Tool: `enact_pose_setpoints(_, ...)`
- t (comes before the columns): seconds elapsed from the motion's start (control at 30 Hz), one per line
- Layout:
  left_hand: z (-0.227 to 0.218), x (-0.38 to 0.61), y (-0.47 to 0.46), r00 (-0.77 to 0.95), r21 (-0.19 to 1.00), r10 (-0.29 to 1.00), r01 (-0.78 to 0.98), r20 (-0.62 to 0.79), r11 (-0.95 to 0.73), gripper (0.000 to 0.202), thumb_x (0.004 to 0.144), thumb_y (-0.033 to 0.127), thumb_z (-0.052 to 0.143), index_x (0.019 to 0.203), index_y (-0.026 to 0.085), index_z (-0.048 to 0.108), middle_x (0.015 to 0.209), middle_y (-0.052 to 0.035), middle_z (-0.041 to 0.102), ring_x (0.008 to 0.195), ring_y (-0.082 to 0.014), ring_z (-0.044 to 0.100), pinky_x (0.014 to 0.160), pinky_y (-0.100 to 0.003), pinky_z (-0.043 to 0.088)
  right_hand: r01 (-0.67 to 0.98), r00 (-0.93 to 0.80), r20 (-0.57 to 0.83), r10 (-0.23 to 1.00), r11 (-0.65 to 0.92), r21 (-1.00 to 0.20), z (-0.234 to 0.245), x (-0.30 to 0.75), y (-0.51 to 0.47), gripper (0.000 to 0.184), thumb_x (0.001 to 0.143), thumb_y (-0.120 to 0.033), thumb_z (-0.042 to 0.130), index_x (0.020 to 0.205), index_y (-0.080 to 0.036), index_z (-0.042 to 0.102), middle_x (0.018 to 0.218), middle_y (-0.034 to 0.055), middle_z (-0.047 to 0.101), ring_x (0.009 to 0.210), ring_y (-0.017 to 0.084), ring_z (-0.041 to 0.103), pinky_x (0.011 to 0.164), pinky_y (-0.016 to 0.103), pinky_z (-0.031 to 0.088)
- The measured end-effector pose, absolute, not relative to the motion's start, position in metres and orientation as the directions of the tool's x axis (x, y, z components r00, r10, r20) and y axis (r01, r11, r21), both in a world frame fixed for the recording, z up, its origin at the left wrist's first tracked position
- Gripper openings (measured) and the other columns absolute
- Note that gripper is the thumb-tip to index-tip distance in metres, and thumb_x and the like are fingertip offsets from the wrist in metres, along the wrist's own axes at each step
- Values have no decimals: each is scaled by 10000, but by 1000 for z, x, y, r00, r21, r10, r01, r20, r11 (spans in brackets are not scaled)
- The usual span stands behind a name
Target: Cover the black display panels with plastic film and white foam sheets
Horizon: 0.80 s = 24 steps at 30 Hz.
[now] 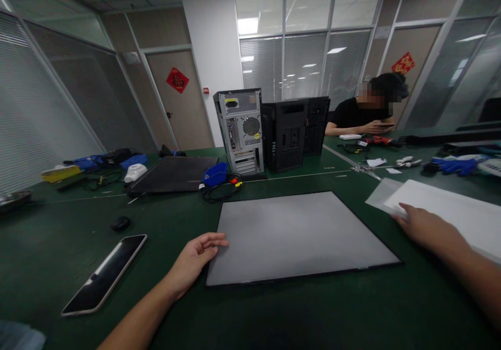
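Observation:
A flat grey panel with a thin black frame (297,237) lies on the green table in front of me. At its left edge is my left hand (198,253), its fingers stretched out over the rim and holding nothing. To the right, my right hand (425,227) pinches the near-left corner of some white sheets (450,209). A more see-through sheet (385,193) sticks out at their left end. My right thumb is hidden beneath the hand.
A phone (105,277) and a small black round object (120,223) lie at the left. Behind the panel stand a computer tower (245,130), black cases (289,136), a dark flat panel (172,175) and a blue object with cables (215,175). A person (366,112) sits across the table.

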State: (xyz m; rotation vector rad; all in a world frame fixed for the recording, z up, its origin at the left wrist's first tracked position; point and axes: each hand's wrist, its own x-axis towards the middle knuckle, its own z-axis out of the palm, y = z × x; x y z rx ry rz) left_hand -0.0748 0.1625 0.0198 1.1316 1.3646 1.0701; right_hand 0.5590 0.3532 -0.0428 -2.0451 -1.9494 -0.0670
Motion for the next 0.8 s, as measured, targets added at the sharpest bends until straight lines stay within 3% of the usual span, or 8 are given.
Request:
enact_pose_setpoints(0.13, 20, -75, 162, -28, 982, 985, 73, -170, 172, 381, 807, 316, 665, 1162, 180, 649, 1162, -99, 720, 982, -205, 658, 881, -331, 460, 984, 58, 157, 986, -30, -176, -8, 528, 329, 590, 928, -510, 258, 1127, -143, 675, 1047, 238, 669, 889, 372, 651, 705, 490, 485)
enact_pose_setpoints(0.3, 19, -76, 162, -32, 982, 988, 103, -154, 156, 375, 809, 323, 660, 1156, 180, 657, 1156, -99, 722, 1007, -211, 656, 890, -327, 456, 992, 2, 273, 962, 32, -119, 23, 475, 303, 511, 929, -440, 317, 1198, -157, 646, 1082, 185, 681, 874, 336, 656, 682, 462, 503)
enact_pose_setpoints(0.43, 19, -76, 162, -21, 983, 989, 109, -148, 150, 353, 832, 311, 636, 1159, 178, 649, 1159, -99, 720, 1004, -206, 649, 894, -330, 451, 961, -235, 330, 914, 269, -59, 28, 427, 284, 479, 942, -464, 351, 1195, -186, 649, 1111, 117, 692, 917, 297, 663, 784, 464, 525)
enact_pose_setpoints(0.63, 20, -74, 162, -31, 983, 990, 121, -137, 140, 343, 826, 299, 641, 1145, 173, 655, 1142, -101, 726, 1039, -215, 634, 937, -347, 433, 731, -646, 344, 681, 681, 24, 27, 363, 247, 360, 961, -345, 400, 1197, -245, 652, 1154, 53, 686, 998, 232, 659, 881, 428, 534)
enact_pose_setpoints(0.73, 21, -74, 161, -31, 983, 991, 121, -133, 136, 346, 822, 306, 647, 1141, 173, 660, 1136, -101, 728, 1044, -218, 633, 940, -346, 431, 627, -734, 324, 597, 779, -14, 27, 351, 238, 369, 957, -360, 453, 1280, -278, 612, 1189, 47, 675, 1040, 217, 649, 920, 402, 526)
enact_pose_setpoints(0.8, 21, -74, 161, -31, 983, 990, 121, -135, 138, 351, 817, 320, 653, 1139, 179, 665, 1138, -99, 729, 1039, -218, 636, 933, -342, 434, 644, -705, 338, 623, 763, -61, 27, 355, 241, 410, 948, -404, 475, 1325, -287, 584, 1222, 54, 662, 1069, 231, 642, 939, 415, 521)
